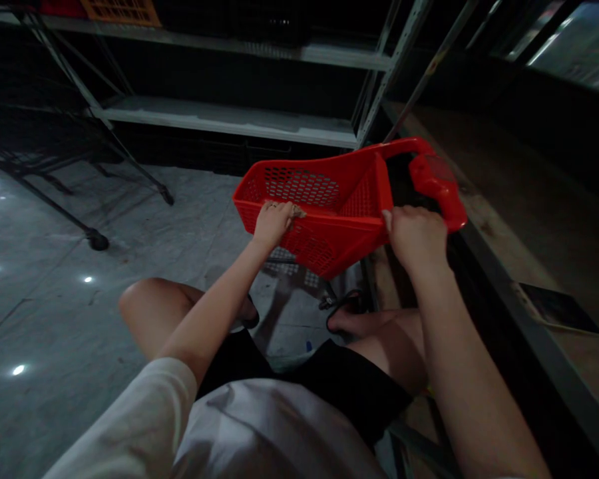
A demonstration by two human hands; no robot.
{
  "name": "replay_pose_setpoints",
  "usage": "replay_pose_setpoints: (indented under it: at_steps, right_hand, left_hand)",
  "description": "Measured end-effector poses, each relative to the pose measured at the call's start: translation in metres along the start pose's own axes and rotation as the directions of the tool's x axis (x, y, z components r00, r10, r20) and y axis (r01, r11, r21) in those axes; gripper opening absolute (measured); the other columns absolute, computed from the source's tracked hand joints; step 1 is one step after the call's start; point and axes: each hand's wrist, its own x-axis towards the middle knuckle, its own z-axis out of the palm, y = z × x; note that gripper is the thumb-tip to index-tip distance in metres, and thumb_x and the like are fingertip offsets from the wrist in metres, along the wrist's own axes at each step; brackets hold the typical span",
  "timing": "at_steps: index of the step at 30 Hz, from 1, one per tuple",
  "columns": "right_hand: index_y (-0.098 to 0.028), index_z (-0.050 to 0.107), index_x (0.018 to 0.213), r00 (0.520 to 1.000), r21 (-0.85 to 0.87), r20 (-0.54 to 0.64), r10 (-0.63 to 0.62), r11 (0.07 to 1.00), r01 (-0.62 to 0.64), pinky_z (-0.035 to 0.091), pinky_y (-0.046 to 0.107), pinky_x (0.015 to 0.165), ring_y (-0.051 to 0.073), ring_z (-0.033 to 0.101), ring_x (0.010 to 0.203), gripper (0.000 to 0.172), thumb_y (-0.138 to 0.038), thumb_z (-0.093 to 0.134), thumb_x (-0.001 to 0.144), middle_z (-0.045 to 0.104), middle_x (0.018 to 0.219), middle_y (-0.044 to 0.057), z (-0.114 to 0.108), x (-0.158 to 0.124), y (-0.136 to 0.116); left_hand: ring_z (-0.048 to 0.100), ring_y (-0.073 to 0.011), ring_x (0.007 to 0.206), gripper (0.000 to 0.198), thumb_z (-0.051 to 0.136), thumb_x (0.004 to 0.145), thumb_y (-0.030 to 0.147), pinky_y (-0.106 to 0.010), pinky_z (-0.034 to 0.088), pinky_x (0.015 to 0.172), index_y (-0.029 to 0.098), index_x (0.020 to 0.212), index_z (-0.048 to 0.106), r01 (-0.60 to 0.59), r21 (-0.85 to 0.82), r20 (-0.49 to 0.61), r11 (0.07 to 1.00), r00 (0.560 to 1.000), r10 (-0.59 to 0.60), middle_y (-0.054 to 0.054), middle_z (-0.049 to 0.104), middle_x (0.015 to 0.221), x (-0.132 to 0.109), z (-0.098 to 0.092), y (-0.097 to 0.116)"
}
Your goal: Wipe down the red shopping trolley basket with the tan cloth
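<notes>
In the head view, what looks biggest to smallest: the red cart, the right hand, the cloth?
1. Red cart
2. Right hand
3. Cloth, judging only what shows beside the left hand

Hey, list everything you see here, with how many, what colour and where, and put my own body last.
Cart: one, red, centre, perforated basket
Cloth: one, tan, at the basket rim under the left hand
Shelving rack: one, pale grey, behind the cart
Crate: one, orange, upper shelf, left
Casters: two visible, dark, floor at left
Pole: one, rusty grey, slanting behind the cart
Ledge: one, brownish, right
Flat panel: one, dark, on the ledge
Floor: one, grey, below
Sandals: two, black, on the feet
Shirt: one, white, bottom
Shorts: one pair, black, bottom
Left hand: one, bare, on the near rim
Right hand: one, bare, near the cart's handle
</notes>
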Motion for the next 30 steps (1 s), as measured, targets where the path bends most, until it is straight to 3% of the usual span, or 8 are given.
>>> replay_pose_setpoints:
  at_steps: [3,6,8,11,15,23,26,30]
  right_hand:
    - [-0.012,0.072,0.112,0.987,0.030,0.021,-0.160,0.987,0.159,0.040,0.042,0.088,0.032,0.060,0.104,0.035,-0.027,0.041,0.106,0.073,0.113,0.021,0.019,0.000,-0.043]
    - [-0.013,0.071,0.111,0.963,0.163,0.083,-0.255,0.957,0.240,0.038,0.042,0.092,0.030,0.058,0.103,0.034,-0.019,0.038,0.104,0.074,0.109,0.020,0.040,-0.006,-0.065]
    - [-0.015,0.071,0.112,0.948,0.257,0.119,-0.295,0.932,0.257,0.038,0.041,0.093,0.030,0.057,0.102,0.034,-0.017,0.038,0.102,0.074,0.109,0.018,0.050,-0.012,-0.060]
    - [-0.018,0.070,0.117,0.928,0.319,0.120,-0.352,0.899,0.299,0.037,0.040,0.095,0.029,0.055,0.105,0.035,-0.018,0.038,0.102,0.074,0.113,0.016,0.057,-0.021,-0.037]
    - [-0.017,0.072,0.119,0.931,0.287,0.082,-0.354,0.904,0.319,0.036,0.041,0.096,0.029,0.055,0.107,0.037,-0.022,0.037,0.105,0.074,0.112,0.014,0.065,-0.026,-0.024]
    - [-0.017,0.072,0.121,0.917,0.226,-0.037,-0.396,0.891,0.394,0.040,0.041,0.096,0.028,0.059,0.103,0.038,-0.026,0.038,0.109,0.075,0.107,0.012,0.075,-0.022,-0.033]
    - [-0.017,0.070,0.131,0.888,0.156,-0.014,-0.460,0.876,0.456,0.041,0.041,0.096,0.028,0.060,0.104,0.041,-0.033,0.038,0.111,0.075,0.109,0.012,0.062,-0.019,0.000]
    - [-0.014,0.071,0.130,0.939,0.039,-0.055,-0.340,0.939,0.342,0.041,0.043,0.097,0.031,0.060,0.108,0.046,-0.040,0.038,0.112,0.075,0.115,0.017,0.045,-0.018,0.062]
  left_hand:
    - [0.071,-0.0298,0.107,0.021,0.047,0.111,0.027,-0.054,0.046,0.113,0.017,0.112,0.065,0.112,0.019,-0.055,0.993,0.992,-0.111,-0.014,0.076,0.110,-0.008,0.007,0.056]
    - [0.071,-0.0308,0.109,0.022,0.046,0.108,0.022,-0.054,0.043,0.117,0.015,0.111,0.068,0.165,-0.015,-0.091,0.986,0.982,-0.166,-0.015,0.076,0.108,-0.019,0.013,0.109]
    - [0.071,-0.0303,0.110,0.023,0.046,0.107,0.019,-0.050,0.046,0.114,0.014,0.113,0.068,0.110,-0.048,-0.083,0.993,0.990,-0.114,-0.015,0.076,0.109,-0.025,0.018,0.132]
    - [0.070,-0.0289,0.108,0.026,0.046,0.108,0.018,-0.043,0.052,0.101,0.014,0.122,0.067,-0.059,-0.064,-0.050,0.996,0.997,0.056,-0.014,0.075,0.110,-0.034,0.023,0.139]
    - [0.070,-0.0290,0.108,0.028,0.045,0.109,0.019,-0.043,0.052,0.093,0.014,0.128,0.065,-0.157,-0.006,-0.007,0.988,0.988,0.157,-0.014,0.076,0.110,-0.052,0.016,0.111]
    - [0.070,-0.0292,0.112,0.029,0.041,0.108,0.023,-0.053,0.037,0.121,0.017,0.118,0.067,-0.035,0.215,0.110,0.976,0.994,0.012,-0.010,0.078,0.112,-0.114,-0.033,-0.002]
    - [0.069,-0.0268,0.115,0.029,0.041,0.104,0.022,-0.049,0.032,0.128,0.017,0.115,0.067,-0.052,0.228,0.128,0.972,0.991,0.022,-0.008,0.077,0.112,-0.117,-0.040,-0.033]
    - [0.069,-0.0242,0.112,0.032,0.037,0.103,0.027,-0.051,0.025,0.134,0.019,0.111,0.067,0.011,0.207,0.082,0.978,0.996,-0.028,-0.005,0.074,0.105,-0.097,-0.032,-0.053]
